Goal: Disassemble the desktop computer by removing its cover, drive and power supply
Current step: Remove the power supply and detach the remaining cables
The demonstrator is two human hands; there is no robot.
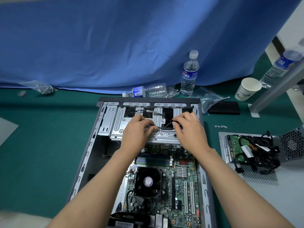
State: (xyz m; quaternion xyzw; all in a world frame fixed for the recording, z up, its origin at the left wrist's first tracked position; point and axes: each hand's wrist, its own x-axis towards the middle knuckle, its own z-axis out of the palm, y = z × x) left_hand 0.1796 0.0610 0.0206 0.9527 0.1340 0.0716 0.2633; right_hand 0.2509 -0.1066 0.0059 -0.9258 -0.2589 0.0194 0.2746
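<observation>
The open computer case (92, 142) lies flat on the green mat, its motherboard (184, 183) and black CPU fan (148, 182) exposed. At the far end sits the silver drive cage (118, 122). My left hand (138, 129) and my right hand (189, 127) rest over the cage, each pinching a thin dark cable (162, 127) that runs between them. To the right, the removed hard drive (236, 148) and the power supply (292, 145) with its black cable bundle lie on the grey cover panel (279, 195).
Behind the case lie a fallen water bottle (144, 91), an upright bottle (189, 74), plastic bags, a paper cup (248, 88) and a black flat object (225, 107). Several loose screws (221, 126) sit on the mat. A metal post (276, 89) stands at right, a blue curtain behind.
</observation>
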